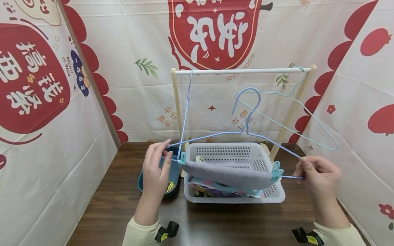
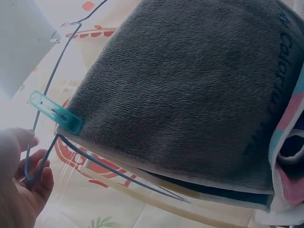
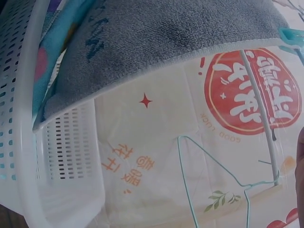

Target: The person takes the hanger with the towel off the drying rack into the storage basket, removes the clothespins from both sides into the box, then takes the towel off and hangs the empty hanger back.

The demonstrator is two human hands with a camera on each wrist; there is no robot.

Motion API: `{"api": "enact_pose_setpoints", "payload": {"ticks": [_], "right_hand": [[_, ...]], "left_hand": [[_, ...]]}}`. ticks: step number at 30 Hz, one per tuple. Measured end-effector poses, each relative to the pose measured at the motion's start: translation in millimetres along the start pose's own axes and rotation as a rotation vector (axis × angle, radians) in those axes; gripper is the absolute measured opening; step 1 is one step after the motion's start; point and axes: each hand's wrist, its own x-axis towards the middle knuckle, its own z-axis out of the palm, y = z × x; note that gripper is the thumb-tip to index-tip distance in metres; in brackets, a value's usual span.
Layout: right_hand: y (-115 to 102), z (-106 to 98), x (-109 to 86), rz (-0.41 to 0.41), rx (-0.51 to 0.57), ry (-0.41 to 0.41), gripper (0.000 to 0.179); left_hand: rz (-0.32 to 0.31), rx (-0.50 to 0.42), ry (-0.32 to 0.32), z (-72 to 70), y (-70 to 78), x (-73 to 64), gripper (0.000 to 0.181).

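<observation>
Both hands hold a blue wire hanger (image 1: pixel 247 127), its hook upright. My left hand (image 1: pixel 155 172) grips the hanger's left end between thumb and fingers; my right hand (image 1: pixel 321 173) pinches the right end. Over the hanger's lower bar hangs a grey towel (image 1: pixel 229 175), with dark lettering showing in the left wrist view. One teal clothespin (image 1: pixel 182 158) clips the towel at its left edge, and another clothespin (image 1: pixel 277 171) at its right. Below it stands a white perforated basket (image 1: pixel 235 200) with patterned cloths in it. Only an edge of the right hand shows in the right wrist view.
Behind the basket rises a rack with a white rail (image 1: pixel 240 71). A thin blue hanger (image 1: pixel 186 106) hangs at its left end, a light green hanger (image 1: pixel 333 149) at its right. A dark blue tray (image 1: pixel 140 183) holding yellow clothespins (image 1: pixel 170 186) stands left of the basket.
</observation>
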Motion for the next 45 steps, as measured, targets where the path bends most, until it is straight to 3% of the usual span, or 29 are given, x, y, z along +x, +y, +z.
{"api": "enact_pose_setpoints", "payload": {"ticks": [8, 13, 16, 20, 24, 30, 35, 41, 45], "right_hand": [[8.0, 4.9, 1.4, -0.004, -0.097, -0.055, 0.011], [12.3, 8.7, 3.0, -0.016, -0.188, -0.099, 0.011], [15.8, 7.6, 2.9, 0.006, -0.375, -0.118, 0.010], [18.9, 4.1, 0.8, 0.099, -0.694, -0.131, 0.014], [22.0, 1.9, 1.1, 0.148, -0.837, -0.145, 0.018], [27.7, 0.3, 1.9, 0.081, -0.897, -0.176, 0.028], [31.8, 0.9, -0.5, -0.019, -0.895, -0.116, 0.030], [33.4, 4.5, -0.8, -0.108, -0.846, -0.076, 0.031], [33.7, 7.7, -1.0, -0.144, -0.828, -0.058, 0.037]], "left_hand": [[-0.013, 0.073, -0.019, -5.0, -4.7, -5.6, 0.019], [-0.101, 0.071, -0.052, -5.1, -11.5, -10.5, 0.009], [-0.189, 0.069, -0.085, -2.1, -16.3, -13.2, 0.010], [-0.305, 0.077, -0.140, 2.0, -20.4, -15.7, 0.013], [-0.378, 0.067, -0.206, 3.4, -22.5, -17.1, 0.015], [-0.372, 0.055, -0.253, 3.1, -26.6, -18.9, 0.029], [-0.346, 0.074, -0.253, 4.1, -27.3, -21.5, 0.042], [-0.384, 0.070, -0.144, 9.9, -24.0, -25.9, 0.052], [-0.329, 0.069, -0.075, 13.4, -24.9, -28.6, 0.045]]}}
